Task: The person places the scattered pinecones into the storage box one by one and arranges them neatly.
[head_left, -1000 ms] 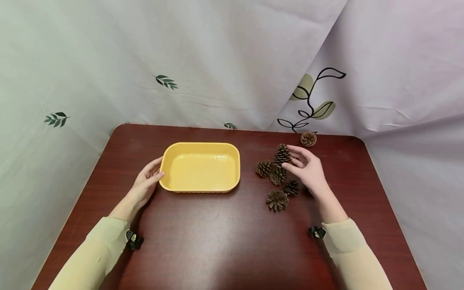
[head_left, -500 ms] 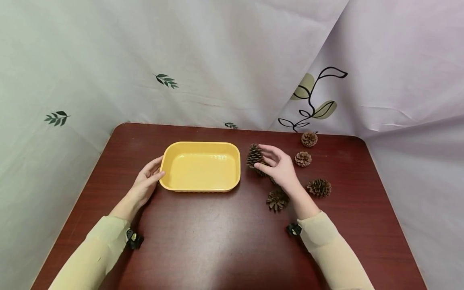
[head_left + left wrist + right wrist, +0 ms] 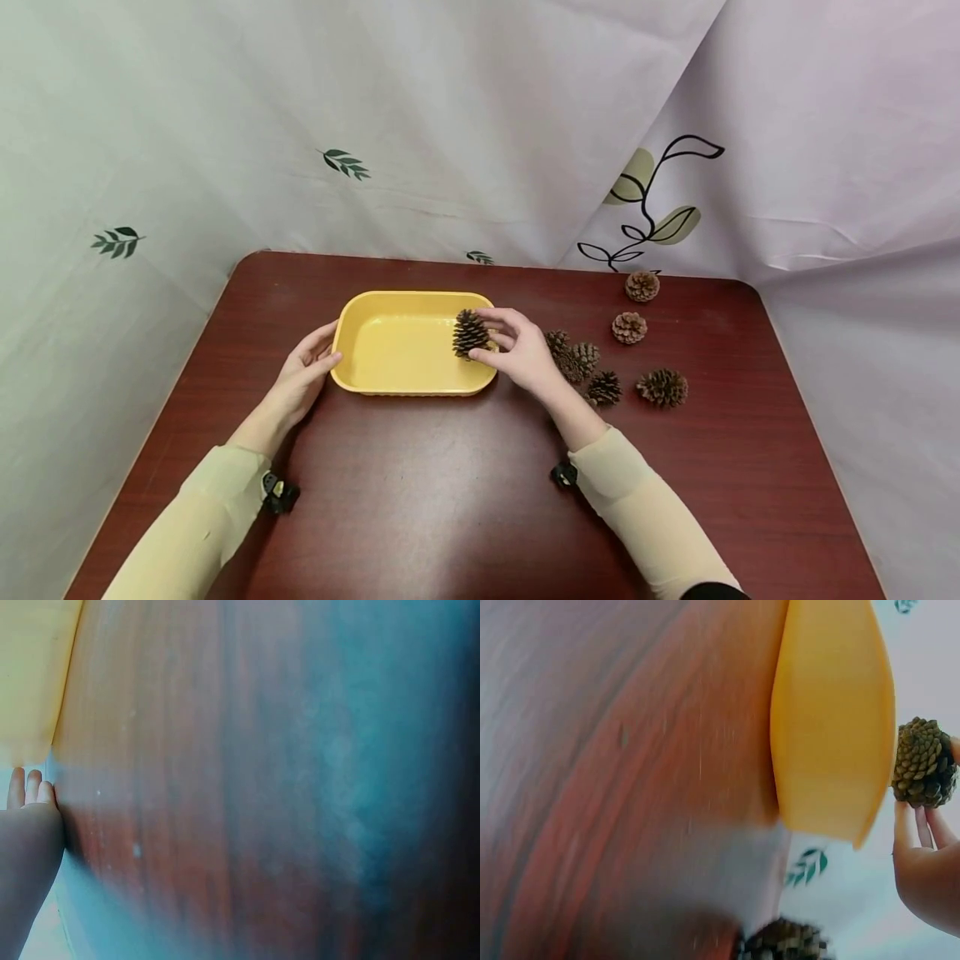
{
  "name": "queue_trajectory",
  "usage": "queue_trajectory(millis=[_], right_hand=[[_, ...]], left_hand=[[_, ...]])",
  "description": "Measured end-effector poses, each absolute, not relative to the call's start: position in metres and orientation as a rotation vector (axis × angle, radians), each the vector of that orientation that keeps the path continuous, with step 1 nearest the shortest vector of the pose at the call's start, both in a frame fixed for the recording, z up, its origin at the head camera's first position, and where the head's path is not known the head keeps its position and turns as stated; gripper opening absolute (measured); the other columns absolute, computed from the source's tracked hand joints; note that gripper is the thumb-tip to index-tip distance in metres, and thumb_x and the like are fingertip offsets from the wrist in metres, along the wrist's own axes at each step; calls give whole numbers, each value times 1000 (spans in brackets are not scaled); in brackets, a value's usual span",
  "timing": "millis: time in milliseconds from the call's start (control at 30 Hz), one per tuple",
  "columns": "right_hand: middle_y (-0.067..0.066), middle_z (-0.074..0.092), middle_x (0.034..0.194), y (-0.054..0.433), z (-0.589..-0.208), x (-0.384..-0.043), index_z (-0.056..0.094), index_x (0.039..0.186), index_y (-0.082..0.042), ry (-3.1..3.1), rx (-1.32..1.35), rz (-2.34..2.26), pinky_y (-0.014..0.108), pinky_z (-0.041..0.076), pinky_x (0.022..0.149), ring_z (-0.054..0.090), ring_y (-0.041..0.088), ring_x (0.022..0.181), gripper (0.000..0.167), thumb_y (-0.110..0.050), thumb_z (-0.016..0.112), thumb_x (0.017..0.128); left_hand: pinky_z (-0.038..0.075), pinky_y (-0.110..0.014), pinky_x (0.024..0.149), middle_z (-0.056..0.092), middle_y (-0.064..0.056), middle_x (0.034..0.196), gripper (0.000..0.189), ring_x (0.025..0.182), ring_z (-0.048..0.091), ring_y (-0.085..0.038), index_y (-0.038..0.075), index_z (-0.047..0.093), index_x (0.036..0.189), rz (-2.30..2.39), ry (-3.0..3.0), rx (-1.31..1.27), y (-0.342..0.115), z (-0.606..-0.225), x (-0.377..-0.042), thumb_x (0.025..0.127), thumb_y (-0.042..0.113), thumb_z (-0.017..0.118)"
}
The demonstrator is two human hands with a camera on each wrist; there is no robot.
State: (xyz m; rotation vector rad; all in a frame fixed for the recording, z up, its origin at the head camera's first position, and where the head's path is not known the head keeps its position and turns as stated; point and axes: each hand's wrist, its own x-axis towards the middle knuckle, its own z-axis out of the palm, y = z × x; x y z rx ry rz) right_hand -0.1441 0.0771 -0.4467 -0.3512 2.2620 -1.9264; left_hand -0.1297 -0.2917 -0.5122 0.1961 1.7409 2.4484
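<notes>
In the head view my left hand holds the left end of a deep yellow tray, thumb at the rim and fingers along the outer wall. The left wrist view shows those fingers right at the wall of the tray. Over the tray's right end, my right hand pinches a brown pine cone upright between thumb and fingers. Seen from the right wrist, this pine cone is above the rim level of the tray.
Right of the tray lies a cluster of pine cones, partly hidden by my right forearm. Farther right are separate pine cones, one nearest, one behind it and one at the back edge. A pale cloth hangs behind the dark red table.
My right hand has carried the pine cone leftward from the cluster to over the tray's right end. My left hand and the tray have stayed in place.
</notes>
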Motion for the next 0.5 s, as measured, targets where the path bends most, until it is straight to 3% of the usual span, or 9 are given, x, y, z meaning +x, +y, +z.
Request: queue_trajectory(millis=[500], right_hand=[[26,60,140,19,-453,-146,65,137,7,2263,-435,-1881,30,56,108,64,39,130,58,6,86,83]], left_hand=[[51,-14,103,68,12,140,44,129,62,1,19,62,141,2468,1718,215,-293,-514,-130,104,-4,60]])
